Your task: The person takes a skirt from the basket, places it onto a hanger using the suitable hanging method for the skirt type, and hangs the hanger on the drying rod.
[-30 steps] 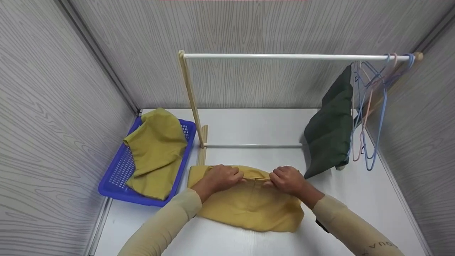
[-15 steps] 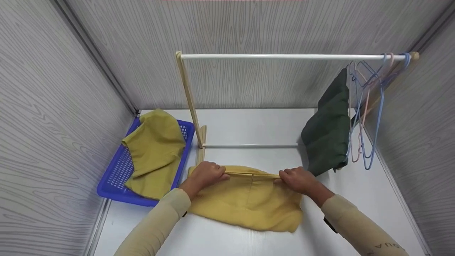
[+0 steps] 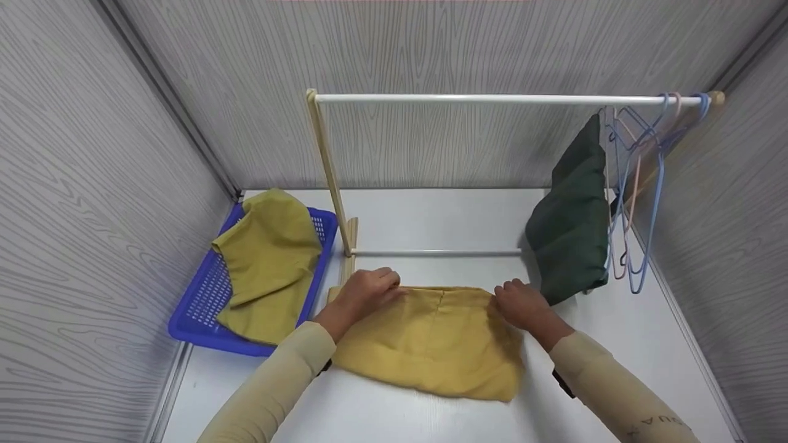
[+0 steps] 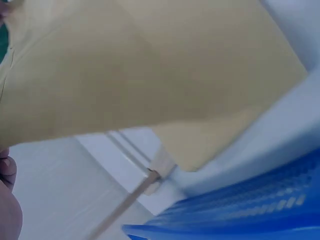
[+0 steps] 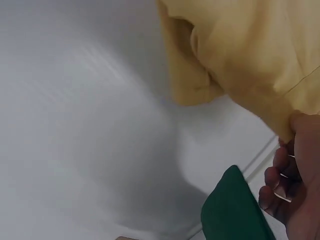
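A yellow skirt [image 3: 431, 344] lies across the white table in front of me, its upper edge lifted and a short seam at the middle of that edge. My left hand [image 3: 368, 290] pinches the upper edge on the left side. At the right end of the same edge, my right hand [image 3: 522, 304] holds a corner between thumb and fingers. In the right wrist view, the right hand's thumb presses the cloth [image 5: 250, 60], while the other fingers curl below. The left wrist view has the skirt [image 4: 140, 70] stretched taut, with only part of the left hand showing.
A blue basket [image 3: 184, 332] with a mustard cloth [image 3: 271, 264] stands on the left. Behind the skirt rises a rack with a white rail [image 3: 468, 98]. A dark green garment [image 3: 569, 227] and several wire hangers [image 3: 655, 215] hang at its right end.
Both hands have slid apart along the skirt's upper edge, the left to the left and the right to the right. The edge is now straighter and slightly farther back.
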A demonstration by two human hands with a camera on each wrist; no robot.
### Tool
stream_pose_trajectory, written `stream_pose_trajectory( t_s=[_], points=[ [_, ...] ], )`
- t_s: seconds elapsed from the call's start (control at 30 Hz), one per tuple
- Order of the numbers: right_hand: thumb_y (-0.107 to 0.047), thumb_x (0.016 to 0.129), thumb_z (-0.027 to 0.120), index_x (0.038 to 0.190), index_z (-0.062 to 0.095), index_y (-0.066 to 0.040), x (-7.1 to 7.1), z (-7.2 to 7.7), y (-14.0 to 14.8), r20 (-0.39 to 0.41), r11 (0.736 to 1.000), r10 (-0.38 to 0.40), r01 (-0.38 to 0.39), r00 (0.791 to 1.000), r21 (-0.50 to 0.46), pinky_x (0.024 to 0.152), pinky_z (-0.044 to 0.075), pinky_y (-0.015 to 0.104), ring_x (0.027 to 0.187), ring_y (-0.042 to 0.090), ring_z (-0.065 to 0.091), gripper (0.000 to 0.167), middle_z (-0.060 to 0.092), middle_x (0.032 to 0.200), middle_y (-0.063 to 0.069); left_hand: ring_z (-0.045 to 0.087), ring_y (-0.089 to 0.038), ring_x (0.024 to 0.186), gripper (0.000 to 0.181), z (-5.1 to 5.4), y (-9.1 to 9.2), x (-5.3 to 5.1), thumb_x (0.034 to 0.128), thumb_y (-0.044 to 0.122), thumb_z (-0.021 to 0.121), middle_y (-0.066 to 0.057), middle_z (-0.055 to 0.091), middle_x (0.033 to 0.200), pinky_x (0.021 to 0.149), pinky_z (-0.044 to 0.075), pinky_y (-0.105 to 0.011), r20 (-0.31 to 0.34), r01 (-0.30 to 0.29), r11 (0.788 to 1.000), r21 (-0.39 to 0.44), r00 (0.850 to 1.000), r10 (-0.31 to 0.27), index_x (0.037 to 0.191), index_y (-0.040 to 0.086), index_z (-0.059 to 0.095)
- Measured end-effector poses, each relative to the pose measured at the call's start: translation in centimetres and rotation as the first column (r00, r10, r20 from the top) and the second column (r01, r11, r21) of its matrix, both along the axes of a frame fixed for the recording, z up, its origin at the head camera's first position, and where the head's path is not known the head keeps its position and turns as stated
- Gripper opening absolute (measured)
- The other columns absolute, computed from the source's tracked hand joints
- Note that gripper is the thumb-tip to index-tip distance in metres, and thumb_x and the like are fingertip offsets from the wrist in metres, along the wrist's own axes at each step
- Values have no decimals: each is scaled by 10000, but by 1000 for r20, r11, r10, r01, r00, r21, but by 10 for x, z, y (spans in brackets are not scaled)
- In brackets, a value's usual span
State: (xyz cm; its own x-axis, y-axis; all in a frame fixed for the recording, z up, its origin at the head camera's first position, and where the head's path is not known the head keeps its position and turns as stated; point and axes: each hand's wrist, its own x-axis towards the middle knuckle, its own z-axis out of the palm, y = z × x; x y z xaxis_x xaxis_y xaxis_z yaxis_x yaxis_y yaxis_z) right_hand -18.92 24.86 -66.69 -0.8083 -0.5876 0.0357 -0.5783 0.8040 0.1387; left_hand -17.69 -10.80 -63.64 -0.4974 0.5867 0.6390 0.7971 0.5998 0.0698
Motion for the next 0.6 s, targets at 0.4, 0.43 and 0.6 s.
stream_pose_trajectory(
  t_s=[0.4,0.43,0.6],
  points=[
    [-415,900,719,1244,643,-157,9,26,-91,348,789,272,-1,897,-614,910,336,498,1165,261,534,437,639,1254,42,546,-84,540,250,17,41,0,832,257,806,2,587,692,530,485,-239,-72,99,994,41,993,-96,806,81,629],
    [-381,907,719,1130,688,-147,9,27,-95,303,766,293,-32,907,-642,881,345,470,1049,227,586,325,688,1109,28,547,-85,545,264,17,42,0,831,265,804,-6,598,707,531,485,-236,-68,91,994,56,994,-87,832,73,623],
    [-262,916,707,708,613,-115,5,27,-98,85,726,281,-154,956,-670,779,378,432,642,165,554,272,572,637,4,546,-131,635,272,0,32,1,949,260,684,-44,592,795,607,499,-295,238,-55,978,199,971,6,1054,42,559]
  ],
)
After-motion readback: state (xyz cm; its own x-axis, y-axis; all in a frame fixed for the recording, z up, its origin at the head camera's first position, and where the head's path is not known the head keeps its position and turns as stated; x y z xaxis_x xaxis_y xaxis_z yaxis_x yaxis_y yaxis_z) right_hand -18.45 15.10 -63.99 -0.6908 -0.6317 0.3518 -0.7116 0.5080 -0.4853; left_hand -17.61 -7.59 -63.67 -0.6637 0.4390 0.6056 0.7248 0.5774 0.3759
